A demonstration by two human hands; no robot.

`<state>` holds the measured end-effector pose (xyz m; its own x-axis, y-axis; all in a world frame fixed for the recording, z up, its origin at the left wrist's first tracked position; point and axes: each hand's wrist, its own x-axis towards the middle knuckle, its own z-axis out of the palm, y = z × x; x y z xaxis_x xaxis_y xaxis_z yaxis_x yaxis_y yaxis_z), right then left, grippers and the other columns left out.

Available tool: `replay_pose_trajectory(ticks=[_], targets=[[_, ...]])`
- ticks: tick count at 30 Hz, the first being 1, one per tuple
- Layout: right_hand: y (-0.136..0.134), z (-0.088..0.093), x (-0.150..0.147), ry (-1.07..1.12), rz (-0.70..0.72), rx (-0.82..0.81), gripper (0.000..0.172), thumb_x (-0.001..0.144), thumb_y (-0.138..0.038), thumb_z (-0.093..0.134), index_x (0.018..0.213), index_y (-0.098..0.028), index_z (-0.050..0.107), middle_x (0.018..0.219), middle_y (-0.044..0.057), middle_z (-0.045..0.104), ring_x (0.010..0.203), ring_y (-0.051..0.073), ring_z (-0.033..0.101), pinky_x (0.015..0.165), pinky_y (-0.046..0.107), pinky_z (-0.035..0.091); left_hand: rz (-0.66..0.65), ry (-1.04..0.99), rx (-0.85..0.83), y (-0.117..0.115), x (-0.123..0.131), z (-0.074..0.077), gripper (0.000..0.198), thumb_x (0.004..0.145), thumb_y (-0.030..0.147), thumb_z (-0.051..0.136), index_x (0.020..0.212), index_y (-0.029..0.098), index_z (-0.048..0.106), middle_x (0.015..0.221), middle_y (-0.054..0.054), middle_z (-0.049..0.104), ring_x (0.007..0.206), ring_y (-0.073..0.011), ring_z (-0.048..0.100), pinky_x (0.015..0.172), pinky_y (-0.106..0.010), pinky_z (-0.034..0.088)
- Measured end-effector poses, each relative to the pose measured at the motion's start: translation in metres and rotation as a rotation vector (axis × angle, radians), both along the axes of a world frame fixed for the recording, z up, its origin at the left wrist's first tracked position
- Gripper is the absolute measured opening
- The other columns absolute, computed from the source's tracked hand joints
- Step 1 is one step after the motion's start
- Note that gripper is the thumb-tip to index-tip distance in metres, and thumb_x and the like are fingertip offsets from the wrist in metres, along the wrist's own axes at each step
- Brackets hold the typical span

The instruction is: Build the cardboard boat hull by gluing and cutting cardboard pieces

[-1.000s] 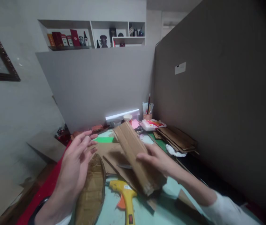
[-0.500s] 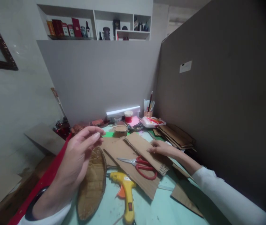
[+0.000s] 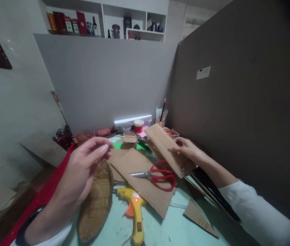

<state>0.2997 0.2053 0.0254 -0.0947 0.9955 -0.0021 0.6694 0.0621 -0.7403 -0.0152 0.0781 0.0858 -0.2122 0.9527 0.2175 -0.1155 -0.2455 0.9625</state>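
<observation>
My right hand (image 3: 189,150) grips a stack of corrugated cardboard strips (image 3: 164,145), lifted and tilted above the desk toward the right. My left hand (image 3: 85,167) hovers over a boat-shaped cardboard piece (image 3: 96,203), thumb and fingertips pinched together; whether anything is between them I cannot make out. Red-handled scissors (image 3: 157,176) lie on a flat cardboard sheet (image 3: 140,174) in the middle. A yellow glue gun (image 3: 134,210) with a lit red lamp lies in front of the sheet.
A small cardboard box (image 3: 130,140), a red cup (image 3: 138,126) and a pen holder (image 3: 160,119) stand at the back by a white light bar (image 3: 132,120). A triangular cardboard scrap (image 3: 198,218) lies front right. Grey partitions enclose the desk; a red edge (image 3: 45,196) runs on the left.
My right hand laid the cardboard strips down by the scissors, then raised them again and carried them to the right. The left hand stayed above the boat piece and pinched its fingers.
</observation>
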Motion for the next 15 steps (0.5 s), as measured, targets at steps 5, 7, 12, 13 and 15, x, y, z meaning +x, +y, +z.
replay_pose_trajectory(ticks=[5,7,12,13,15], targets=[[0.005,0.005,0.04,0.13,-0.186,0.068,0.023,0.098,-0.03,0.063,0.116,-0.016,0.063,0.109,0.005,0.068,0.086,0.018,0.069,0.073,0.035,0.059,-0.008,0.003,-0.013,0.002,0.0,-0.003,0.012,0.078,0.029,0.076,0.086,0.021,0.073,0.086,0.001,0.069,0.077,-0.0105,0.061,0.07,-0.015,0.047],[0.003,0.002,0.052,0.151,-0.244,0.073,0.024,0.098,-0.031,0.063,0.117,-0.016,0.063,0.108,0.005,0.068,0.085,0.017,0.069,0.072,0.034,0.06,0.0,0.006,-0.016,0.004,0.0,-0.004,0.013,0.077,0.029,0.077,0.086,0.021,0.074,0.086,0.001,0.069,0.076,-0.0105,0.061,0.07,-0.015,0.047],[0.005,0.0,0.077,0.095,-0.371,0.159,0.029,0.099,-0.033,0.061,0.123,-0.017,0.061,0.117,0.007,0.067,0.093,0.02,0.069,0.078,0.039,0.06,-0.007,-0.006,-0.03,0.004,0.001,-0.005,0.016,0.071,0.027,0.079,0.084,0.02,0.074,0.084,0.0,0.069,0.075,-0.0114,0.06,0.067,-0.015,0.048],[0.008,0.001,0.083,0.061,-0.39,0.184,0.029,0.099,-0.033,0.061,0.124,-0.018,0.061,0.118,0.008,0.066,0.094,0.02,0.068,0.079,0.039,0.059,-0.005,-0.007,-0.029,0.004,0.0,-0.004,0.016,0.071,0.027,0.079,0.084,0.02,0.074,0.084,0.0,0.069,0.075,-0.0117,0.06,0.066,-0.015,0.048],[0.016,0.004,0.095,-0.032,-0.405,0.237,0.03,0.099,-0.034,0.061,0.124,-0.018,0.061,0.12,0.008,0.066,0.096,0.021,0.068,0.08,0.04,0.059,-0.002,-0.002,-0.021,0.004,0.0,-0.003,0.016,0.07,0.027,0.08,0.084,0.02,0.074,0.083,0.0,0.068,0.074,-0.0122,0.06,0.065,-0.015,0.048]])
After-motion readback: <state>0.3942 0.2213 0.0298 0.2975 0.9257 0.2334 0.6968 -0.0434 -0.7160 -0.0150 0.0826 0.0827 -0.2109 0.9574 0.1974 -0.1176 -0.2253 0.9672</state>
